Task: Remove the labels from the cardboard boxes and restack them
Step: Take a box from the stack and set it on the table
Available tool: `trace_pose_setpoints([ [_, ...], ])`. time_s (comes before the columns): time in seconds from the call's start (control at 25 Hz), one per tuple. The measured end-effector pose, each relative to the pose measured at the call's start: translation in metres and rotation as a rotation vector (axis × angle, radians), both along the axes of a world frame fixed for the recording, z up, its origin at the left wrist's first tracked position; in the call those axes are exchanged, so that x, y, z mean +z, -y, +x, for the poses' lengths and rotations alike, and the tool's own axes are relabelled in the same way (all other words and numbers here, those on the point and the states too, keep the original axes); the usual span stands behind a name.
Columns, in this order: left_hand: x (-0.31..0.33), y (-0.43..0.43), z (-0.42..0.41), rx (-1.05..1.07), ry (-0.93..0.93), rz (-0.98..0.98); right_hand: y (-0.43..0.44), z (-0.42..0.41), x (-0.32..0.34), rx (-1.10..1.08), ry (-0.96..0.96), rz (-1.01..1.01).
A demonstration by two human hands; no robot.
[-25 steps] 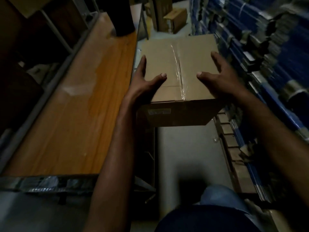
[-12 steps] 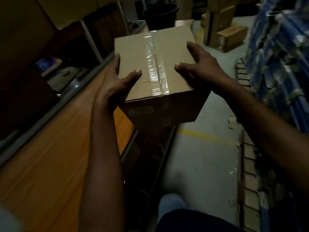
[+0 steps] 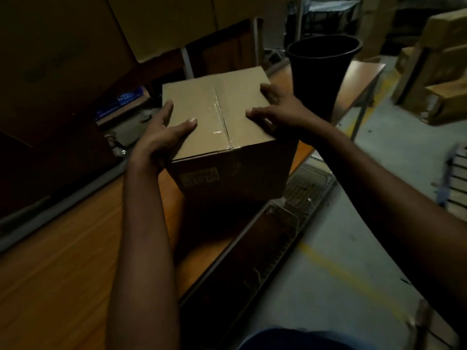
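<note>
1. Box (image 3: 217, 114): brown cardboard, upright, top flaps sealed with clear tape (image 3: 222, 117). It is over the right edge of the wooden counter (image 3: 63, 261). Shadow hides whether it touches the counter.
2. Left hand (image 3: 161, 132): thumb on the box top, fingers down the left side, gripping the top-left edge.
3. Right hand (image 3: 280, 109): thumb on top, fingers over the right side, gripping the top-right edge.
4. Label (image 3: 199, 176): small, on the near face, just under the top edge, left of centre. Print unreadable.
5. Black bin (image 3: 321, 72) stands behind the box, to its right. Stacked cartons (image 3: 444, 97) on the floor (image 3: 353, 236), far right.
</note>
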State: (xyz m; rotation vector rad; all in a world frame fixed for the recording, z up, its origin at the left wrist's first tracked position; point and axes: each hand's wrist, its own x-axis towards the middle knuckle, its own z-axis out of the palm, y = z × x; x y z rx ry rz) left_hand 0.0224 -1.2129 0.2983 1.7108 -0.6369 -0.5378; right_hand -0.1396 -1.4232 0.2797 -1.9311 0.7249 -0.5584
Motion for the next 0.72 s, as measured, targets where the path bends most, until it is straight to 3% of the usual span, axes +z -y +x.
trace_pose_setpoints([
  [0.36,-0.015,0.07,0.02,0.38,0.033,0.172,0.114,0.109,0.006,0.436,-0.169,-0.056],
  [0.48,-0.023,0.088,0.005,0.489,0.1,0.213,0.133,0.12,0.007,0.511,-0.261,-0.483],
  [0.56,-0.026,0.091,-0.005,0.486,0.189,0.319,0.132,0.118,-0.001,0.566,-0.187,-0.802],
  [0.64,-0.025,0.095,-0.015,0.529,0.204,0.33,0.13,0.114,-0.008,0.593,-0.04,-0.917],
  [0.72,-0.025,0.101,-0.03,0.64,0.128,0.204,0.131,0.11,-0.008,0.601,0.049,-0.947],
])
